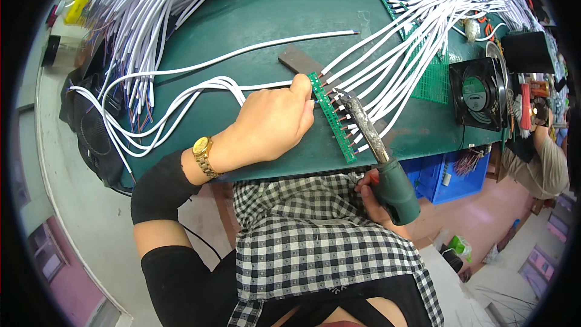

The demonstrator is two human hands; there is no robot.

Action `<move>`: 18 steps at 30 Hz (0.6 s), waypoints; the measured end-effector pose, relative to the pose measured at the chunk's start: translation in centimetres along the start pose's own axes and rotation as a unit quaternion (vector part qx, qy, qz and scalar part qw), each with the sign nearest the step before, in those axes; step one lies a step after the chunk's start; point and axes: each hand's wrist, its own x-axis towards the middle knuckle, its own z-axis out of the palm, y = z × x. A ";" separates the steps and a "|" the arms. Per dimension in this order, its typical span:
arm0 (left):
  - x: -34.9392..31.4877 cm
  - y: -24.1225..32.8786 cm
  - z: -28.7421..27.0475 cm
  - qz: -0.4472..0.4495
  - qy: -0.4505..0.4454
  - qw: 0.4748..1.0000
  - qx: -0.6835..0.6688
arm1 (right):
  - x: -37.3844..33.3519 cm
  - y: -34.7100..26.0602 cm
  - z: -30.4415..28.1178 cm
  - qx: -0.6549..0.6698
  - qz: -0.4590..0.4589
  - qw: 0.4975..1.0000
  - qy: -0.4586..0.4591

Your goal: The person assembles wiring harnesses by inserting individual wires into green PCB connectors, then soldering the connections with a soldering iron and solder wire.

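Observation:
My left hand [273, 122], with a gold watch on its wrist, presses on the near end of a narrow green circuit strip [331, 118] lying on the green table [284, 18]. Several white wires [387, 54] run from the strip's right edge toward the far right. My right hand [370, 197] grips the green handle of a soldering iron [378, 151], whose dark tip rests at the strip among the wire ends. A brown flat bar [298, 59] lies under the strip's far end.
A large bundle of loose white wires [145, 18] fans over the table's left side. A black fan [479, 92] stands at the right edge, with a green mesh board [433, 82] beside it. Blue bins [445, 175] sit below. Another person's sleeve [548, 166] shows at the right.

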 end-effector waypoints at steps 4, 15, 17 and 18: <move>0.0 0.0 -0.1 0.006 0.001 1.000 0.002 | -0.2 -0.2 0.5 0.117 0.040 0.992 0.040; 0.3 -0.2 0.2 0.040 0.038 0.998 0.004 | -0.4 -1.5 0.2 0.097 0.040 0.995 -0.003; 0.3 -0.2 -0.1 0.041 0.019 0.999 0.010 | -0.7 -1.4 0.0 0.111 0.045 0.993 -0.010; 0.3 -0.2 -0.1 0.041 0.019 0.999 0.009 | -0.9 -1.4 -0.1 0.125 0.052 0.991 -0.016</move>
